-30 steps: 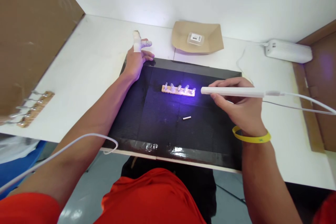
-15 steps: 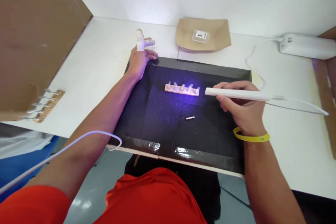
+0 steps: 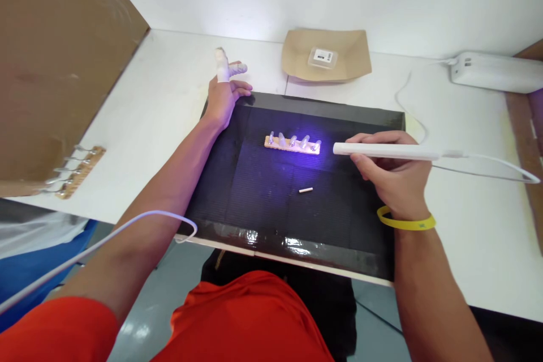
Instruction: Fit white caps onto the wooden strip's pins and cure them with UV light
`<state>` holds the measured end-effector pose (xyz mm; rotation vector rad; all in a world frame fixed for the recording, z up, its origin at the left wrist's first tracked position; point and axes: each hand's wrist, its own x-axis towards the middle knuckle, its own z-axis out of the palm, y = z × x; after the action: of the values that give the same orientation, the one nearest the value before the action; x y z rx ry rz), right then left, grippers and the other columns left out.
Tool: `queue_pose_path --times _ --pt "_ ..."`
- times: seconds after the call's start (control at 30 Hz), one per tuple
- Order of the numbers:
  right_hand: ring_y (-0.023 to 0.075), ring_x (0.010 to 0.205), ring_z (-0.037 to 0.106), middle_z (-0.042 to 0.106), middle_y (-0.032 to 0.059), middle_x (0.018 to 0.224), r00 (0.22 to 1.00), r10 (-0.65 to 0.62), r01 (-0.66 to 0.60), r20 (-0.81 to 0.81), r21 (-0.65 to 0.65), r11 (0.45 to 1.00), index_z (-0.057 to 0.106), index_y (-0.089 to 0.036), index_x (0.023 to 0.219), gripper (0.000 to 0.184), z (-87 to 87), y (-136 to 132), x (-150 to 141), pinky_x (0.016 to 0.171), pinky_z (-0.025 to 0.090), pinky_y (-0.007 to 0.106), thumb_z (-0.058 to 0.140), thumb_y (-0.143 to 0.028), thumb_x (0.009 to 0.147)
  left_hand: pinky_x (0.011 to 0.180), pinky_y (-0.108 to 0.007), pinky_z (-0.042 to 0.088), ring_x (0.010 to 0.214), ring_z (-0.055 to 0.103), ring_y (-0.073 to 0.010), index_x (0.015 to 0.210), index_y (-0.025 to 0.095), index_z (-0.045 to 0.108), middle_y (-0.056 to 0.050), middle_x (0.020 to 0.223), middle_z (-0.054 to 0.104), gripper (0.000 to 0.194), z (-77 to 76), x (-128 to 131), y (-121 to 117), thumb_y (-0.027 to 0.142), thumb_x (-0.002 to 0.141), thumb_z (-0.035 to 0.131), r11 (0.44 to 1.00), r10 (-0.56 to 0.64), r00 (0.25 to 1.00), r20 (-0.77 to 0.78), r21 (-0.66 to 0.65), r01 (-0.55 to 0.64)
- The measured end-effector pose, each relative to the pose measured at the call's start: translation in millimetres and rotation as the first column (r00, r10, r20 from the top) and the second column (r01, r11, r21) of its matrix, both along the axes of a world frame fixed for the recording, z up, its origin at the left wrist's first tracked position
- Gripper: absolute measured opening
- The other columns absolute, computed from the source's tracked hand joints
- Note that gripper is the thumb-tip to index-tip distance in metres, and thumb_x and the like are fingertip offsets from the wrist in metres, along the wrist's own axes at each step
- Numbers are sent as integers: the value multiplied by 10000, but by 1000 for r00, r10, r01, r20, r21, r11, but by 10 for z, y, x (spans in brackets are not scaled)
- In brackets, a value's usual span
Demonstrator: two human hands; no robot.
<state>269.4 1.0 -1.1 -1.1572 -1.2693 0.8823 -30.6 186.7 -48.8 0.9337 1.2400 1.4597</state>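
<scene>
The person opposite me has the right hand (image 3: 392, 172) closed around a white wand (image 3: 382, 151), held level over the right part of the black mat (image 3: 254, 198), its tip just beside a small strip (image 3: 288, 147) lit violet. That strip sits a little beyond the mat's middle, with five slim tips standing along it. The left hand (image 3: 221, 104) holds nothing; it rests, fingers loosely spread, at the mat's far left corner, two of them wrapped in white. What would worry me is that narrow gap: a nudge of the wand to the left could knock the end tip askew, and a snag on its white cable (image 3: 492, 158), off the mat's right side, might cause just that. Leaning on the corner could also shift the mat, and with it both strip and the little white stick (image 3: 305, 190) near the mat's centre.
</scene>
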Motion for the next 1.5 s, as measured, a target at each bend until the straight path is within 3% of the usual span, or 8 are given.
queue_pose_path --times 0.47,0.63,0.8,1.17,1.5 --pt "220 875 785 818 40 950 1000 0 -1 26 9 1000 672 -265 913 260 -2 10 29 554 629 296 901 -270 792 634 -295 554 794 745 -210 831 275 675 -72 717 676 551 200 88 -111 781 974 512 999 29 997 -71 -21 -31" --pt "213 869 783 818 41 954 1000 7 -7 19 8 1000 672 -260 913 260 10 6 26 589 639 301 903 -263 795 645 -294 567 824 753 -220 837 276 684 -71 695 669 505 198 85 -108 736 988 539 999 25 997 -73 -30 -27" --pt "220 862 784 817 52 943 1000 3 -3 11 21 1000 671 -254 917 272 16 2 20 575 629 301 913 -275 794 645 -301 594 800 751 -220 913 272 713 -69 721 687 569 194 77 -84 779 993 465 999 8 999 -38 -50 -10" --pt "230 902 791 821 39 958 1000 4 -4 14 26 1000 680 -272 922 262 10 -3 17 622 666 331 907 -253 791 674 -291 593 801 751 -210 820 273 682 -71 733 687 586 199 89 -109 786 993 456 999 30 998 -57 -37 -32" --pt "229 890 790 820 45 958 1000 17 -17 19 24 1000 674 -266 926 264 15 -5 10 663 674 355 905 -275 799 656 -296 587 834 754 -220 859 286 697 -73 742 693 583 175 69 -81 802 981 455 999 10 999 -45 -36 -11"
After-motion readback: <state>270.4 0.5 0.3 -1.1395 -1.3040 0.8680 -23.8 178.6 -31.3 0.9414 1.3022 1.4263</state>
